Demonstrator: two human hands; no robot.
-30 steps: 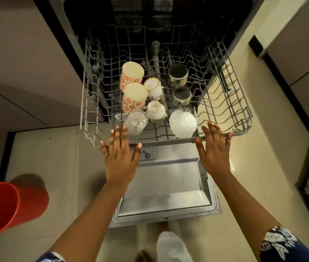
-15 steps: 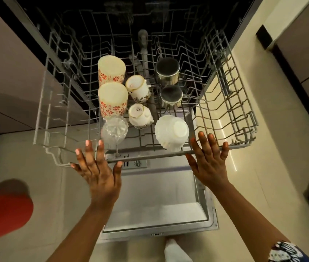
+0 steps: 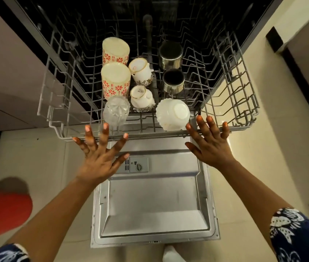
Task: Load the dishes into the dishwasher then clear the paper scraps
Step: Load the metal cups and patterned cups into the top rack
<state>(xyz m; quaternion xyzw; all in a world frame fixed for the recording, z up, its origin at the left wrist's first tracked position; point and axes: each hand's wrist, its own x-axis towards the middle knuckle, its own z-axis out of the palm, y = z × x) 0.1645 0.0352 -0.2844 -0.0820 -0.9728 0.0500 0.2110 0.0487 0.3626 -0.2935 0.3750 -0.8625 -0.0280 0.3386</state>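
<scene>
The wire rack [image 3: 155,133] carries, inverted: two patterned tumblers [image 3: 116,80] left; two white cups [image 3: 141,71] centre; two steel cups [image 3: 173,80] right; clear glass [image 3: 115,111] and white bowl [image 3: 172,114] at the front edge.

Cups [image 3: 115,81] in rack [image 3: 244,95] (above door [image 3: 153,205])
</scene>
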